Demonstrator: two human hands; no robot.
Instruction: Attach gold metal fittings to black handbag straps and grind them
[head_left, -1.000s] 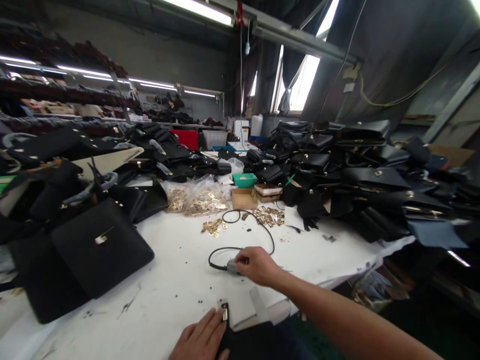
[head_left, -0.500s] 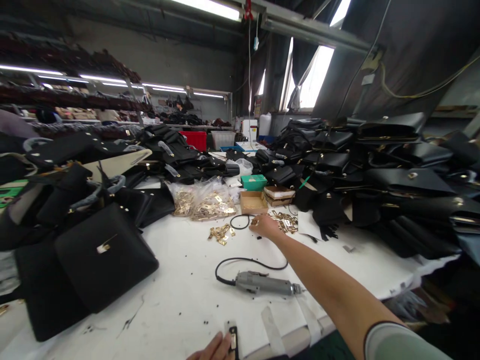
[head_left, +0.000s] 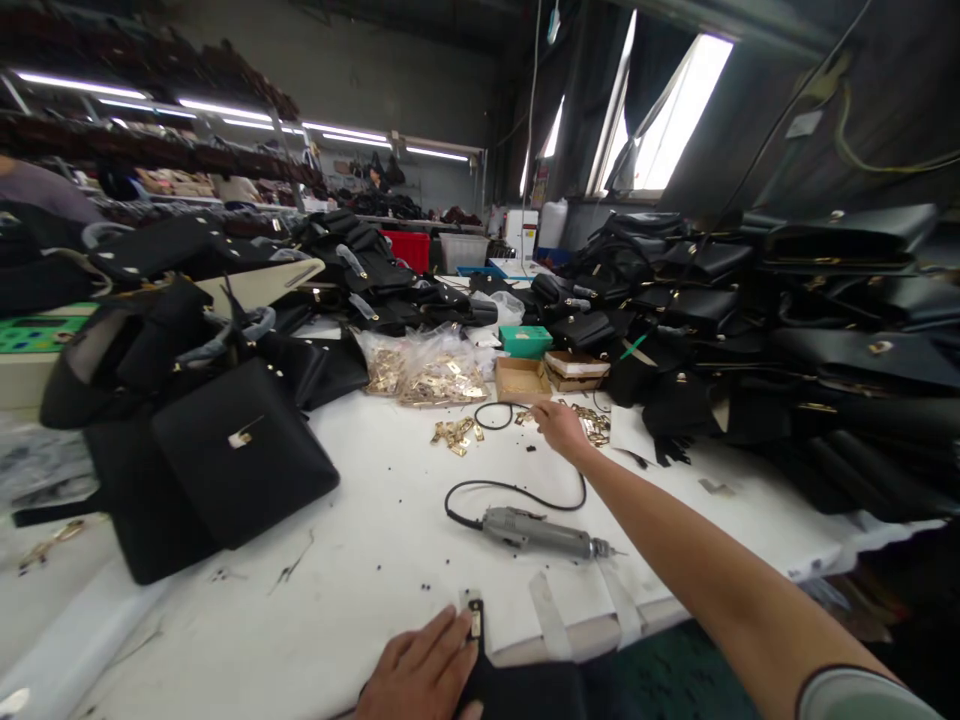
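My left hand (head_left: 424, 665) lies flat at the table's front edge, its fingertips beside a gold plate (head_left: 475, 619) on the narrow strap of a black leather piece (head_left: 525, 690). My right hand (head_left: 561, 428) reaches far over the table, fingers pinched at the near side of a pile of gold metal parts (head_left: 592, 424); what is between the fingertips is too small to make out. A smaller heap of gold parts (head_left: 454, 434) lies to its left. Nearer to me rests a grey electric screwdriver (head_left: 536, 532), its black cord looping behind it.
Clear bags of gold hardware (head_left: 442, 378), an open cardboard box (head_left: 523, 381) and a green box (head_left: 525, 341) stand behind the heaps. Black handbags are piled on the right and left, one large bag (head_left: 247, 455) nearest. Small dark bits dot the white table (head_left: 337, 590). A person's sleeve shows far left.
The view has tilted down and turned left, so more of my left hand and the black piece shows. My right hand has shifted slightly, and gold parts now show left of its fingertips.
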